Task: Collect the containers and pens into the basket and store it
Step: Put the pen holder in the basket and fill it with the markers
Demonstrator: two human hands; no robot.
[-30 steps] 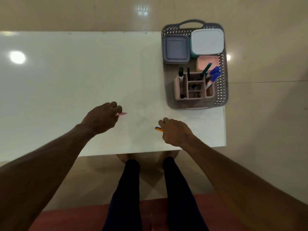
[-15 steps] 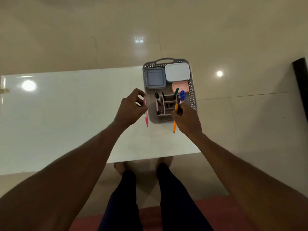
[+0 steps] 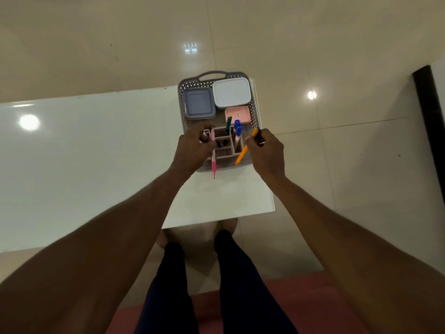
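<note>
A grey perforated basket [image 3: 253, 109] stands at the table's far right corner. Inside it are a blue-grey container [image 3: 198, 103], a white container [image 3: 231, 92], a small pink container [image 3: 238, 114] and a pink pen holder [image 3: 228, 150] with green and blue markers [image 3: 238, 130]. My left hand [image 3: 192, 150] is shut on a pink pen [image 3: 213, 162], held upright over the holder's left side. My right hand [image 3: 266, 153] grips an orange pen [image 3: 244, 150], slanted over the holder's right side.
The white glossy table [image 3: 96, 153] ends just right of the basket. Beige tiled floor surrounds it, and a dark vertical edge [image 3: 431, 131] stands at the far right. My legs [image 3: 204, 285] are below the table's near edge, over a red mat.
Both hands picked pens up from the table's near part and carried them forward to the basket. They now hover over the pen holder.
</note>
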